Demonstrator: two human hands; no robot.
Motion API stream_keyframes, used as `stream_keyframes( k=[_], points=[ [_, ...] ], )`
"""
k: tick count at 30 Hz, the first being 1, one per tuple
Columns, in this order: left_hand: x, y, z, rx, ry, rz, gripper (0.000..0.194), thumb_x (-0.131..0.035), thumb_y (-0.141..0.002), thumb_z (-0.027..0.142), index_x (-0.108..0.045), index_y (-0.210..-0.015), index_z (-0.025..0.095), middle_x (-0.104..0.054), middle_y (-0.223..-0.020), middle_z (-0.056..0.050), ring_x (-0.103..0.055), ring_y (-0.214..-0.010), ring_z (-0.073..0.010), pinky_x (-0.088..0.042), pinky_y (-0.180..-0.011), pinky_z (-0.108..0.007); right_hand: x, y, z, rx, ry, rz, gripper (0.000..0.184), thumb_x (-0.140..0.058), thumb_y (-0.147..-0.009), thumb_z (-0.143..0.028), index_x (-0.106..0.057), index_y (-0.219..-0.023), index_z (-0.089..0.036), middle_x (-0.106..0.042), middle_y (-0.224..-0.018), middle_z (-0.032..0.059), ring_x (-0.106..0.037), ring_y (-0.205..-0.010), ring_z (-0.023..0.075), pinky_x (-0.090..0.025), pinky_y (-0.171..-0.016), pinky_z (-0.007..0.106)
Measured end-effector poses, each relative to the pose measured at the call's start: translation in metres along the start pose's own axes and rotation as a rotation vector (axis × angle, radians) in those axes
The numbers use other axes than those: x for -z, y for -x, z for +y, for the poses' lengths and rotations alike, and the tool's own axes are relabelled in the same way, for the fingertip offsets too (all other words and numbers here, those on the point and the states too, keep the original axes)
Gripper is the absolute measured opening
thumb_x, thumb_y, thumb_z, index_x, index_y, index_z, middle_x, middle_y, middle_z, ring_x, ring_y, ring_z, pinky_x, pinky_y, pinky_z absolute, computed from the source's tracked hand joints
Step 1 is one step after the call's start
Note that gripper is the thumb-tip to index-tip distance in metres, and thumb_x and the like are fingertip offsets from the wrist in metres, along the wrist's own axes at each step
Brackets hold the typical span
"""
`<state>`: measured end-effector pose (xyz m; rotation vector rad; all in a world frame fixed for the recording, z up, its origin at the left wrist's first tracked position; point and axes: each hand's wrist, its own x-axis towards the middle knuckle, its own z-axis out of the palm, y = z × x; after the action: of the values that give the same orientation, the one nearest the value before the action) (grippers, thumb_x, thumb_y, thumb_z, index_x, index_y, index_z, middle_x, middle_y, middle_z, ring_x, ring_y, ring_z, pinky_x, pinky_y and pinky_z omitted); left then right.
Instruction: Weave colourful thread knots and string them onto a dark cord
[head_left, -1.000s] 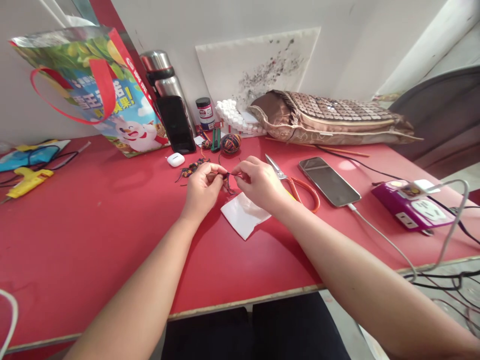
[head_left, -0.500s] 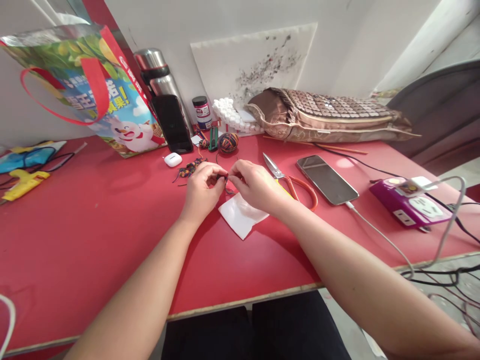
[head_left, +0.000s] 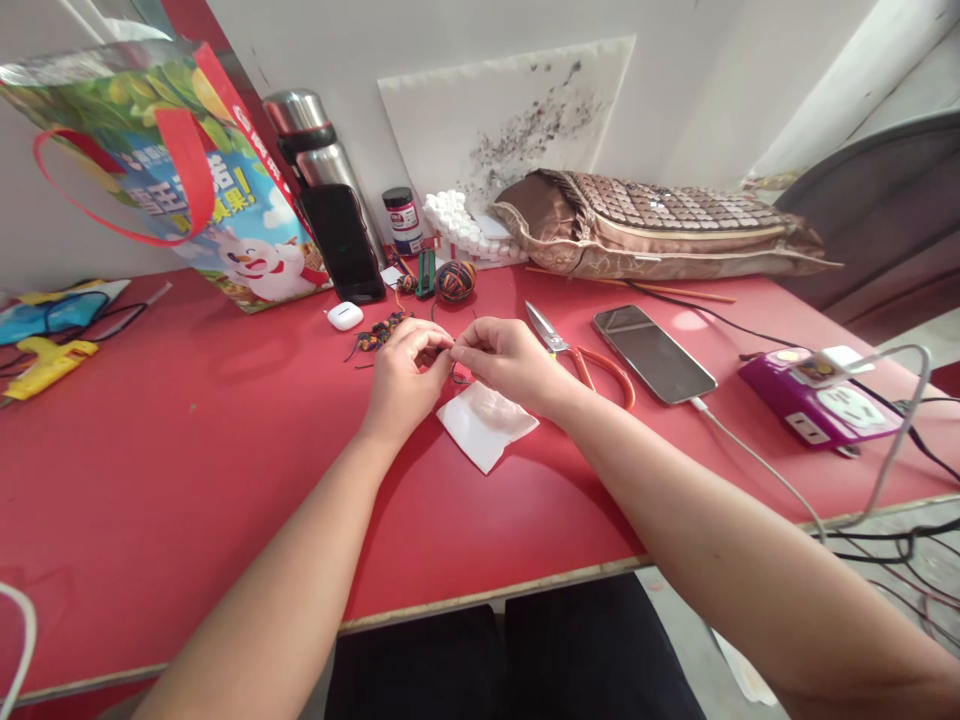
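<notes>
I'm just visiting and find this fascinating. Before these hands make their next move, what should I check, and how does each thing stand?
1. Left hand has hold of the dark thread: ok, it appears pinched between thumb and fingers.
2. Right hand grips the thread too: cannot tell; its fingertips are at the left hand's, but the detail is too small.
3. Yarn ball out of the hands' way: ok, it sits on the table beyond them.
4. Scissors fully in sight: not ok, the right hand and forearm hide part of the handles.
5. Charging phone clear of both hands: ok, it lies to the right of the scissors.
</notes>
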<state>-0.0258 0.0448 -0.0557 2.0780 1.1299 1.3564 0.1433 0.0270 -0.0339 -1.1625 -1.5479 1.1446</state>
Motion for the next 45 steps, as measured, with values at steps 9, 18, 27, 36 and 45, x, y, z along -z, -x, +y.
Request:
stream_keyframes(
  k=[9, 18, 27, 36, 45],
  points=[
    [-0.002, 0.001, -0.008, 0.042, 0.054, 0.037, 0.006, -0.071, -0.081, 0.017, -0.075, -0.077, 0.019, -0.073, -0.092, -0.006, -0.069, -0.083, -0.0172, -0.057, -0.070, -0.029, 0.002, 0.001, -0.005, -0.031, 0.027, 0.031, 0.013, -0.067, -0.083, -0.018, -0.063, -0.071, -0.018, -0.056, -0.060, -0.0042, -0.046, -0.059, 0.0112, -0.035, -0.058, 0.027],
    [0.000, -0.001, -0.011, 0.202, 0.181, 0.052, 0.010, -0.069, -0.083, 0.021, -0.078, -0.081, 0.018, -0.072, -0.096, -0.006, -0.068, -0.076, -0.0146, -0.062, -0.072, -0.030, 0.008, 0.003, -0.007, -0.049, 0.038, 0.015, 0.008, -0.065, -0.081, -0.012, -0.070, -0.076, -0.016, -0.053, -0.056, -0.0061, -0.044, -0.055, 0.0100, -0.033, -0.058, 0.027],
    [0.000, 0.000, -0.006, 0.089, 0.094, 0.038, 0.020, -0.068, -0.080, 0.010, -0.074, -0.096, 0.021, -0.070, -0.106, -0.006, -0.069, -0.087, -0.0161, -0.059, -0.081, -0.031, 0.006, 0.002, -0.008, -0.106, -0.091, 0.009, 0.006, -0.065, -0.078, -0.016, -0.066, -0.072, -0.018, -0.049, -0.050, -0.0075, -0.041, -0.049, 0.0092, -0.031, -0.051, 0.026],
    [-0.001, 0.001, -0.005, 0.111, 0.095, 0.035, 0.028, -0.065, -0.079, 0.007, -0.071, -0.102, 0.021, -0.070, -0.106, -0.006, -0.072, -0.091, -0.0165, -0.060, -0.083, -0.029, 0.004, 0.000, -0.006, -0.144, -0.093, -0.002, 0.008, -0.065, -0.077, -0.011, -0.066, -0.072, -0.017, -0.045, -0.048, -0.0087, -0.037, -0.046, 0.0080, -0.027, -0.047, 0.025],
    [-0.002, -0.001, -0.003, 0.296, 0.294, 0.019, 0.013, -0.067, -0.080, 0.013, -0.062, -0.088, 0.022, -0.066, -0.075, 0.002, -0.066, -0.062, -0.0123, -0.055, -0.061, -0.025, 0.006, 0.001, -0.012, -0.165, -0.161, 0.057, 0.013, -0.067, -0.085, -0.010, -0.066, -0.073, -0.016, -0.048, -0.050, -0.0069, -0.038, -0.045, 0.0070, -0.030, -0.045, 0.023]
  ],
)
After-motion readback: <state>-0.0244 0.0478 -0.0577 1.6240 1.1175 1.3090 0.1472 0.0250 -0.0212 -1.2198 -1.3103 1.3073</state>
